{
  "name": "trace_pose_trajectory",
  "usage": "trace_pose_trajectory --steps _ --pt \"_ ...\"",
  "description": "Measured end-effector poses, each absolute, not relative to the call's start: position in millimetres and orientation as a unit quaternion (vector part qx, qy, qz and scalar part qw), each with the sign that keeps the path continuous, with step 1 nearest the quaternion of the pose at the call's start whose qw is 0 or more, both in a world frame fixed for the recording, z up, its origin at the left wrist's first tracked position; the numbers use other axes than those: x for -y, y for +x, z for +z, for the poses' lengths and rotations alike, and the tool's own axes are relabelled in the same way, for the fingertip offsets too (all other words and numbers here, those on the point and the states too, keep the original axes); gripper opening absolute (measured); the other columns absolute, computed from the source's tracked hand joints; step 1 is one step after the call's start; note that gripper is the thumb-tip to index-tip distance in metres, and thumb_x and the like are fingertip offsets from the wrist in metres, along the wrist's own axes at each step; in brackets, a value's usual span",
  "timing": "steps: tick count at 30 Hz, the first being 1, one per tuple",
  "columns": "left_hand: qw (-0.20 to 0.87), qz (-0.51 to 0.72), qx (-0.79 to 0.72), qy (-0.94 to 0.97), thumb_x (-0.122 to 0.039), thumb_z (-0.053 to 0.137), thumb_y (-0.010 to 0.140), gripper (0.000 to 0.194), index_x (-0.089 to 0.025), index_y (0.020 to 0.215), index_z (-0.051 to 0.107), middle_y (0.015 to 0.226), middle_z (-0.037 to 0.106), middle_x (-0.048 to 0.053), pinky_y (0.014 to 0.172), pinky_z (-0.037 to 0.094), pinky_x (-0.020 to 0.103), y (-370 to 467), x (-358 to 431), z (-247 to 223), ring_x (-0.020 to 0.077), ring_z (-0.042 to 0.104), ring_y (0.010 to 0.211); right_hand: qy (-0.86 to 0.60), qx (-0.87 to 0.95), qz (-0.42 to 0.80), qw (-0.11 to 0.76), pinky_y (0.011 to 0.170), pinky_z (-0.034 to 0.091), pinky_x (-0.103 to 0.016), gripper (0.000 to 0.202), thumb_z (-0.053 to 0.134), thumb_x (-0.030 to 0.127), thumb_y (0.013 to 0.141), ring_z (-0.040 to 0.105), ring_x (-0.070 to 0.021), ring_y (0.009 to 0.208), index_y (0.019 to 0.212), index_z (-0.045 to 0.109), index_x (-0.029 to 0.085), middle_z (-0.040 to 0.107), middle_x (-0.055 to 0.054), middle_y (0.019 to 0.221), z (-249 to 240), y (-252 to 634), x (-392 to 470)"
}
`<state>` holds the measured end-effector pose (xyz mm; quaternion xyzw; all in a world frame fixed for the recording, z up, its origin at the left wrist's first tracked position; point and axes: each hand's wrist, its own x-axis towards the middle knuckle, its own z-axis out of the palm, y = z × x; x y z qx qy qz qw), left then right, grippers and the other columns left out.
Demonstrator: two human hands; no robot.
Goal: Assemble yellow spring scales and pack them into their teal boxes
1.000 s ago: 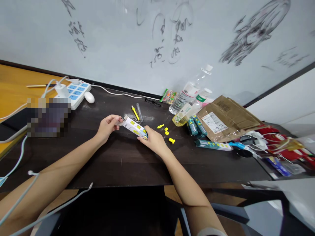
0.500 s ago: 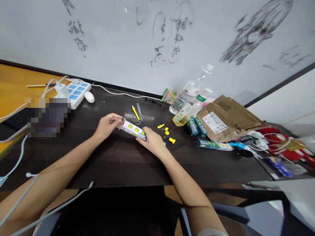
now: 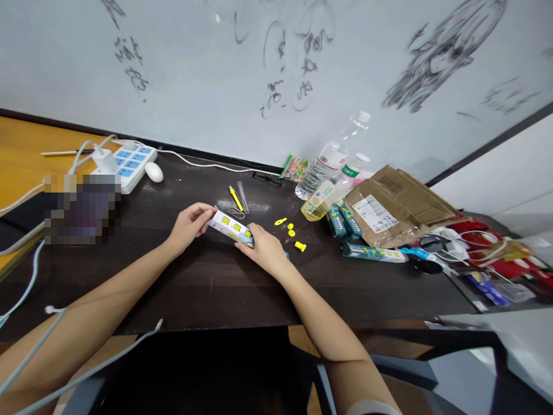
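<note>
A slim white-and-teal carton (image 3: pixel 231 226) with yellow lettering lies between my two hands, just above the dark desk. My right hand (image 3: pixel 263 249) wraps around its teal end. At its white left end, the fingers of my left hand (image 3: pixel 192 225) pinch the end of the carton. Beyond the carton sit a yellow stick-like part (image 3: pixel 235 198), a clear tube (image 3: pixel 242 197) and a bent metal wire piece (image 3: pixel 236 213). To the right of my right hand are small yellow discs (image 3: pixel 291 230), a flat yellow piece (image 3: pixel 280 221) and a yellow spool-shaped part (image 3: pixel 300 246).
Two bottles (image 3: pixel 322 173) stand at the back by a snack packet (image 3: pixel 294 168) and glasses (image 3: pixel 266 179). On the right are similar cartons (image 3: pixel 375 253) and a brown parcel (image 3: pixel 393 202). A power strip (image 3: pixel 133 167), white mouse (image 3: pixel 154 172) and cables are on the left.
The carton's left end flaps, standing out before, now look folded in, with my left fingers against that end. My right hand keeps its hold. The view has shifted slightly.
</note>
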<state>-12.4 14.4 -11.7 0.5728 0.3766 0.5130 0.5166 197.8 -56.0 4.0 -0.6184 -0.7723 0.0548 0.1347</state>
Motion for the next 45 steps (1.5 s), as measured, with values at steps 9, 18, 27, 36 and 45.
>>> trace_pose_trajectory --steps 9,18,27,36,45 --pt "0.554 0.515 -0.329 0.566 -0.033 0.073 0.069 0.062 -0.025 0.125 0.047 0.113 0.059 0.008 0.059 0.053 0.022 -6 -10 -15 0.0155 0.06 0.084 -0.602 0.77 0.103 0.187 0.075 0.046 -0.033 0.044 0.054 0.031 0.082 0.062 -0.0243 0.095 0.122 0.038 0.02 0.062 -0.01 0.111 9 196 58" --pt "0.546 0.616 -0.393 0.41 -0.036 0.068 0.075 0.044 -0.032 0.113 0.048 0.089 0.063 -0.003 0.057 0.052 0.021 -22 -35 -20 0.0097 0.063 0.067 -0.557 0.773 0.249 0.171 0.076 0.046 -0.032 0.057 0.065 0.042 0.076 0.061 -0.0202 0.088 0.124 0.04 0.023 0.063 -0.005 0.102 12 213 51" --pt "0.569 0.666 -0.395 0.277 -0.024 0.061 0.082 0.014 -0.022 0.09 0.049 0.081 0.064 -0.002 0.058 0.054 0.021 -29 -46 -21 0.0096 0.064 0.063 -0.347 0.572 0.694 0.266 0.038 0.042 -0.02 0.06 0.056 0.054 0.082 0.05 -0.0092 0.05 0.128 0.033 0.024 0.053 0.003 0.076 -5 201 49" --pt "0.579 0.648 -0.436 0.234 -0.023 0.056 0.087 0.007 -0.021 0.089 0.049 0.078 0.062 -0.001 0.054 0.054 0.021 -30 -46 -21 0.0093 0.063 0.058 -0.202 0.589 0.735 0.267 0.059 0.053 -0.028 0.088 0.074 0.034 0.074 0.064 -0.0131 0.067 0.144 0.02 0.027 0.064 -0.008 0.103 -2 214 45" --pt "0.569 0.605 -0.495 0.256 -0.032 0.058 0.086 0.017 -0.023 0.09 0.045 0.082 0.061 -0.001 0.053 0.055 0.022 -33 -45 -22 0.0095 0.063 0.059 -0.214 0.615 0.673 0.351 0.058 0.054 -0.026 0.072 0.065 0.044 0.082 0.064 -0.0112 0.062 0.14 0.026 0.026 0.068 -0.004 0.09 -7 212 43"
